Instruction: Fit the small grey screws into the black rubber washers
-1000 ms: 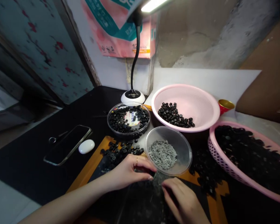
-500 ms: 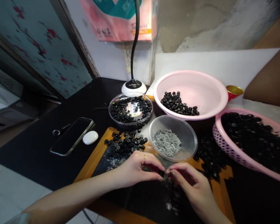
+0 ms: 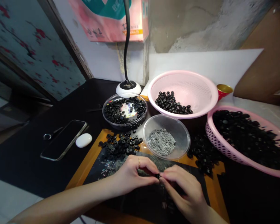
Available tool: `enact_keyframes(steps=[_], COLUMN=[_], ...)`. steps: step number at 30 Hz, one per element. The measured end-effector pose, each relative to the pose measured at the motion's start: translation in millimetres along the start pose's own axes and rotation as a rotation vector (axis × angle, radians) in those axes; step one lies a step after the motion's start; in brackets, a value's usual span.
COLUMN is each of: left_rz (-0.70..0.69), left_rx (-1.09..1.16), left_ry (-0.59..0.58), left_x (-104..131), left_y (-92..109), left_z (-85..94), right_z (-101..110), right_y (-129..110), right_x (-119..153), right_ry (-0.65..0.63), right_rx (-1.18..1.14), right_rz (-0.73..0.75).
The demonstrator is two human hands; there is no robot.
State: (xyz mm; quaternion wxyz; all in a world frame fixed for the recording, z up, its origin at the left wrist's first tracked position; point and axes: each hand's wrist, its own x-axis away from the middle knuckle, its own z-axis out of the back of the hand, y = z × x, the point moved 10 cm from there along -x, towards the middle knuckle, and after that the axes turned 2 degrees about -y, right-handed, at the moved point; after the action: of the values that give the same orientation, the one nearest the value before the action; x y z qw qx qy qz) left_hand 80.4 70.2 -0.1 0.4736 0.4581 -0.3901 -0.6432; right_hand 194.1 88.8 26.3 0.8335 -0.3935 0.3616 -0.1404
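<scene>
My left hand [image 3: 136, 172], with a ring on one finger, pinches a small black round part [image 3: 157, 175] between thumb and forefinger. Right against it, the fingertips of my right hand [image 3: 183, 183] are closed at the same part; whatever they hold is too small to make out. Just beyond my hands stands a clear plastic bowl [image 3: 185, 141] with many small silver metal pins [image 3: 162, 142] in it. Loose black washer-like pieces [image 3: 121, 143] lie in a pile beyond my left hand. Another heap of black parts [image 3: 204, 155] is to the right of the bowl.
Behind are a clear round tray [image 3: 104, 115] of black pieces and a pink basket [image 3: 183, 74]. A fuller pink basket [image 3: 224, 144] stands at right. A phone [image 3: 64, 140], a white oval case [image 3: 84, 140] and a lamp base [image 3: 128, 88] occupy the left and back.
My right hand has come closer to my left, and its fingertips now meet the black part. The whole view has shifted slightly, so things appear farther left.
</scene>
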Motion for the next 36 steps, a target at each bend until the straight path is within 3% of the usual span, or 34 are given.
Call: enact_keyframes(steps=[2,5,9,12,16,21,31,36], left_rz=[-0.057,-0.127,-0.094,0.042,0.190,0.216,0.239,0.163], left_rx=[-0.036,-0.067,-0.046,0.024,0.191,0.257,0.286,0.138], left_ry=[0.013,0.019,0.027,0.073,0.108,0.082,0.105,0.082], left_x=[-0.4,-0.2,-0.2,0.9,3.3,2.9,-0.5,0.2], left_y=[6.3,13.9,8.8,-7.5,-25.1,-28.1,-24.7,-11.4], left_z=[1.1,2.0,5.0,10.7,11.8,6.6,9.1,11.4], right_z=[-1.0,-3.2,2.0,28.5,63.8,45.3,35.2,12.9], right_y=[2.3,16.8,27.8,38.3,52.5,77.8,73.7,62.0], right_x=[0.1,0.9,0.7,-0.6,-5.2,-8.9,0.9,0.6], right_ry=[0.006,0.011,0.002,0.080,0.167,-0.072,-0.089,-0.190], right_rx=[0.003,-0.030,-0.026,0.111,0.548,0.807,0.568,0.117], right_rz=[-0.012,-0.148,-0.282,-0.341,-0.296,-0.310,-0.340,-0.450])
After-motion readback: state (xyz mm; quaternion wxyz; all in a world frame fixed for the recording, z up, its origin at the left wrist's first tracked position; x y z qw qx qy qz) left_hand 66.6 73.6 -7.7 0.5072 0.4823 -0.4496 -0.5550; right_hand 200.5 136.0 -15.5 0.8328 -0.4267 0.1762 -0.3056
